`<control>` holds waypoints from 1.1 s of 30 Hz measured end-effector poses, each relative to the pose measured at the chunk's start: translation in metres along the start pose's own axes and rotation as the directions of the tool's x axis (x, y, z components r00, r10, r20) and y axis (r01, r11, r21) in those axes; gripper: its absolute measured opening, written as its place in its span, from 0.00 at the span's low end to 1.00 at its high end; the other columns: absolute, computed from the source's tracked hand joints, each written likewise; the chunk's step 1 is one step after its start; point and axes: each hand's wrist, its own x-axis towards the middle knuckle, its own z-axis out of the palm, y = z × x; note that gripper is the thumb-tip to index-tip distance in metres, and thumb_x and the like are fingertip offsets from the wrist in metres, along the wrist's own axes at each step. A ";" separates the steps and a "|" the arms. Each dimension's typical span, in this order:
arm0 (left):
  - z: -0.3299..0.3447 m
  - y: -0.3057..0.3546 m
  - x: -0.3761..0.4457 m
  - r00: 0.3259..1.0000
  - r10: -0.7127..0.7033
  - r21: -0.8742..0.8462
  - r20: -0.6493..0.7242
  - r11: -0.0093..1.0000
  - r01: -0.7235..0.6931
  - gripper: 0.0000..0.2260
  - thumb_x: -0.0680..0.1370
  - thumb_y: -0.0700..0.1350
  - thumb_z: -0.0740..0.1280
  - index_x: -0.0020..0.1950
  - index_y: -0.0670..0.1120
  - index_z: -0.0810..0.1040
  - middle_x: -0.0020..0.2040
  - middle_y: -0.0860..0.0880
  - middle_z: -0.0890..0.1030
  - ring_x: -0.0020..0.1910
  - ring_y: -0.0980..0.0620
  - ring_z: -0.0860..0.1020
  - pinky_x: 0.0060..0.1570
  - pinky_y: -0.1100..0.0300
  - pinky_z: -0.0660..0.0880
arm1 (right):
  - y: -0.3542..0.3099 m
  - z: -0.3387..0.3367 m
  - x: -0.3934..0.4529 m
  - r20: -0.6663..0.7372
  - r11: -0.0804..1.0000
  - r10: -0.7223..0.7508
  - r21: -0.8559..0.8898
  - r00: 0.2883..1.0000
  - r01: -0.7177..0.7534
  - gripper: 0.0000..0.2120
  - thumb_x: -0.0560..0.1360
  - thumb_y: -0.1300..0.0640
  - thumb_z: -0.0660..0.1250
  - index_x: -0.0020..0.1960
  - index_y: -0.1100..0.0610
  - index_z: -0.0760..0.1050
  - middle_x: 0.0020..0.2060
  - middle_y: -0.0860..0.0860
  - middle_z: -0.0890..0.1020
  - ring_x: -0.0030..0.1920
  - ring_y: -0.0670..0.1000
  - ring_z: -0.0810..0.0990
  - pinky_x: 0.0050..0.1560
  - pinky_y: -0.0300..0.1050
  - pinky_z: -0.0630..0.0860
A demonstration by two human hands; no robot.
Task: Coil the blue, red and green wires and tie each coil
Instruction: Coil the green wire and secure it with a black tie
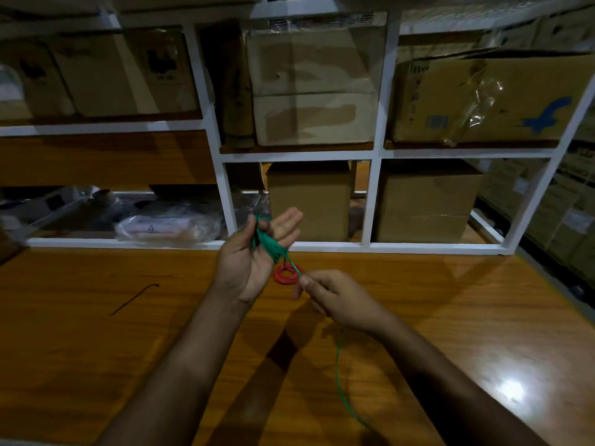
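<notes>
Gripping upright green wire (269, 244) loops, left hand (254, 255); right hand (335, 297) pinches its slanting tail.

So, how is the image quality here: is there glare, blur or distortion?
Head view: dim light; a bright glare spot on the wooden table at lower right; white shelf frame lines bow from the wide-angle lens; upper cardboard boxes look smeared; arm shadows fall on the table.

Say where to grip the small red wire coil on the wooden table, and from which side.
Pinch the small red wire coil across its ring from above: it looks to lie flat on the wooden table with an open centre, so one finger can go inside, one outside. Come from its far side; the left hand and right hand crowd the near side.
</notes>
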 end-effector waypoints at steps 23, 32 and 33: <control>0.016 -0.032 -0.024 0.972 -0.090 0.686 0.216 0.723 -0.085 0.20 0.83 0.49 0.52 0.35 0.43 0.72 0.52 0.25 0.78 0.27 0.57 0.76 0.55 0.41 0.74 | -0.009 -0.091 0.009 -0.415 0.997 -0.068 0.001 0.907 0.075 0.10 0.81 0.51 0.62 0.46 0.50 0.80 0.41 0.46 0.80 0.44 0.51 0.78 0.42 0.48 0.74; 0.023 -0.006 -0.004 0.991 -0.029 -0.195 0.131 0.979 0.054 0.19 0.83 0.50 0.54 0.40 0.40 0.73 0.65 0.27 0.73 0.64 0.38 0.77 0.64 0.46 0.75 | 0.005 -0.017 0.005 -0.124 0.977 0.136 0.179 0.983 -0.112 0.17 0.84 0.52 0.55 0.47 0.60 0.77 0.26 0.48 0.70 0.23 0.40 0.67 0.26 0.36 0.64; 0.023 -0.003 0.000 0.994 -0.015 -0.119 0.106 0.993 0.027 0.17 0.83 0.48 0.55 0.42 0.40 0.74 0.68 0.28 0.70 0.69 0.38 0.72 0.68 0.45 0.70 | 0.005 -0.012 0.003 -0.067 0.989 0.119 0.101 0.991 -0.111 0.17 0.84 0.52 0.55 0.47 0.58 0.78 0.26 0.47 0.71 0.24 0.40 0.68 0.28 0.37 0.65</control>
